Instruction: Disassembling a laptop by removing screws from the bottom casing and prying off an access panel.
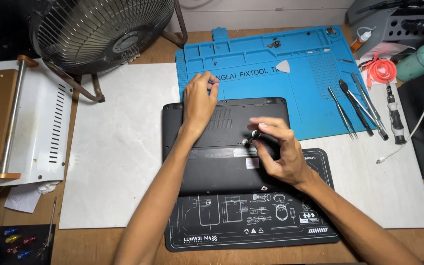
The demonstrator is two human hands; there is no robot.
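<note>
The left hand [199, 103] reaches forward, palm down, fingers spread flat on the far edge of the black laptop [222, 162], which lies upside down on the tabletop. The right hand [278, 152], wrist bent, pinches a small screwdriver [252, 137] over the laptop's middle.

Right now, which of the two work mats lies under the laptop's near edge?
The black mat with white diagrams; the blue mat lies farther back, under the laptop's far edge.

One camera sits on the person's head and looks steeply down onto the workbench [119, 147], close enough that both forearms run in from the bottom edge. It faces forward toward the wall, where the fan [99, 29] stands at top left.
</note>
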